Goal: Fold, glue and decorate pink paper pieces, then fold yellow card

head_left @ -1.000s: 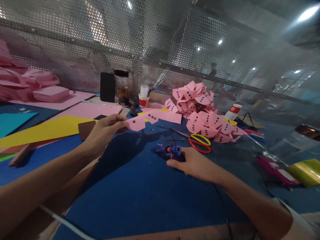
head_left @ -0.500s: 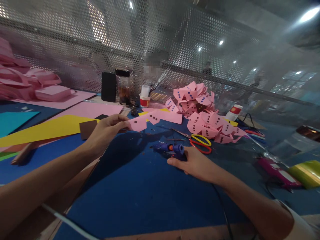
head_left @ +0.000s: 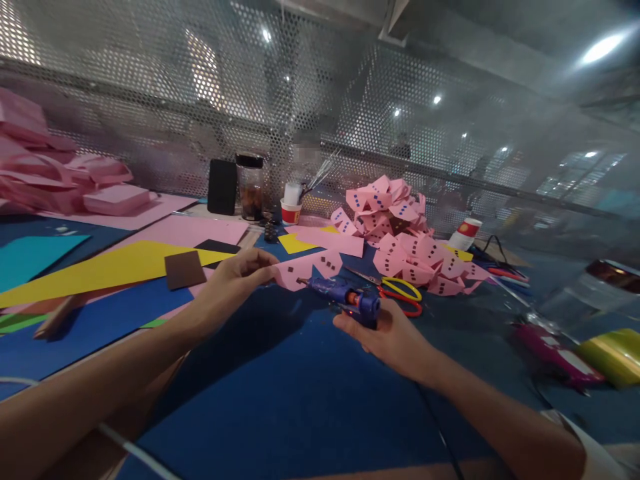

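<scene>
- Pink paper piece with small dark squares (head_left: pixel 299 263) sits at the middle of my view, raised off the blue-topped bench (head_left: pixel 280 413).
- At far left I see a heap of folded pink paper (head_left: pixel 45 167), with a flat turquoise sheet (head_left: pixel 43 257) nearer me.
- Next comes a long yellow sheet (head_left: pixel 120 267), and a small brown rectangular card (head_left: pixel 185 270) overlaps it.
- Farther back, I make out an upright black panel (head_left: pixel 222 187) just beside a clear, dark-lidded jar (head_left: pixel 251 190).
- My left hand (head_left: pixel 245 272) is closed in a pinch, thumb and fingers on the pink piece's left end.
- Past it, a blue glue gun (head_left: pixel 333 290) points its nozzle left across the pink piece; whether they touch, I cannot tell.
- My right hand (head_left: pixel 390 337) is curled round the glue gun's handle, which is mostly hidden from me.
- Just behind that hand lie metal scissors with yellow and red handles (head_left: pixel 383 283), near a pile of dotted pink paper pieces (head_left: pixel 420 260).
- Well apart at far right, a magenta tool (head_left: pixel 555 357) lies beside a shiny yellow-green piece (head_left: pixel 613 353).
</scene>
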A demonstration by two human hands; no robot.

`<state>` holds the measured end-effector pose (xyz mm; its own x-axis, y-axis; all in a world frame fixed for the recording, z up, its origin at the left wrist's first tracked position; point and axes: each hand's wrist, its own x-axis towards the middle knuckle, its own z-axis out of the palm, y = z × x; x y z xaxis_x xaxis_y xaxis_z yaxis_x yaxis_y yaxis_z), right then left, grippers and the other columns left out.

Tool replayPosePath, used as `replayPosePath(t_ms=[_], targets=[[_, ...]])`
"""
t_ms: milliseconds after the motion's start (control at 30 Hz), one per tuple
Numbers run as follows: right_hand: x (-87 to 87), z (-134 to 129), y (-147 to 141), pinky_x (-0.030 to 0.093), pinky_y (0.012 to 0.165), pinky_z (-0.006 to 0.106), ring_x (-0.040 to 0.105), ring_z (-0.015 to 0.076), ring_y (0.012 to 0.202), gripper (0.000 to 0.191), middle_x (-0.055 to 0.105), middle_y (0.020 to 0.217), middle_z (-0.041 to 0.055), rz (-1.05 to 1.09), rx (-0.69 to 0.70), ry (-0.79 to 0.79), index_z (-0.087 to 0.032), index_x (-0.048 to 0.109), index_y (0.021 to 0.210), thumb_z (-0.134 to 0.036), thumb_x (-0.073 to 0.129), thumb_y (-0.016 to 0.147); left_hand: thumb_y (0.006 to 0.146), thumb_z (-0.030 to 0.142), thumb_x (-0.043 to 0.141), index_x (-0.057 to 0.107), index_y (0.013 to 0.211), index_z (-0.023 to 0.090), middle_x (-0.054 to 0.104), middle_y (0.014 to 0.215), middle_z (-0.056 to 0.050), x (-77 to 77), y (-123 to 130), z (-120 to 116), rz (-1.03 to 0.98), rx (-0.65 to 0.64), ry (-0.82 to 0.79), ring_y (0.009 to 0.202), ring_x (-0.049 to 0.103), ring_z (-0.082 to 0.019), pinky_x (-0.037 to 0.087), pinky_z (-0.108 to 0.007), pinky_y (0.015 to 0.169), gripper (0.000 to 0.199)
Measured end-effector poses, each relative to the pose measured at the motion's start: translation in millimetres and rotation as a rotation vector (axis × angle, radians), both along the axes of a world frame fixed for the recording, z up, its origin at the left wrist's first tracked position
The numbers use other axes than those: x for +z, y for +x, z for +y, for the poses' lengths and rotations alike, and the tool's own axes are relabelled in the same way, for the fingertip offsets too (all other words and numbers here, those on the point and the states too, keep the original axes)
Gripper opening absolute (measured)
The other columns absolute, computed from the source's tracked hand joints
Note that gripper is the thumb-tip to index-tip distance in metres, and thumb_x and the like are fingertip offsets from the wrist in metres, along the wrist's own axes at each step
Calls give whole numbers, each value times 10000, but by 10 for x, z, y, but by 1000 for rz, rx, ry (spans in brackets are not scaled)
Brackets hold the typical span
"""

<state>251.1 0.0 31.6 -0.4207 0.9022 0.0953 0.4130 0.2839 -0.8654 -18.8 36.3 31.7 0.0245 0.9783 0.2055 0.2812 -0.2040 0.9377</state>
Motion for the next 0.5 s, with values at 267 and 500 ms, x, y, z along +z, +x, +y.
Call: replayPosePath(t_ms=[267, 500], targets=[[-49, 23, -39, 443, 652, 246, 502, 137, 718, 300, 507, 778, -10, 38, 16, 86, -192, 547, 845, -477, 623, 899, 831, 440, 673, 670, 929, 209, 705, 875, -13, 22, 10, -54, -29, -55, -15, 865, 636, -192, 448, -309, 791, 251], [-43, 38, -25, 439, 643, 246, 489, 135, 704, 294, 493, 782, -10, -12, 28, 127, -195, 524, 832, -467, 599, 914, 843, 439, 663, 667, 938, 215, 704, 874, 1, 24, 17, -60, -14, -68, -17, 855, 630, -178, 439, -290, 777, 243]])
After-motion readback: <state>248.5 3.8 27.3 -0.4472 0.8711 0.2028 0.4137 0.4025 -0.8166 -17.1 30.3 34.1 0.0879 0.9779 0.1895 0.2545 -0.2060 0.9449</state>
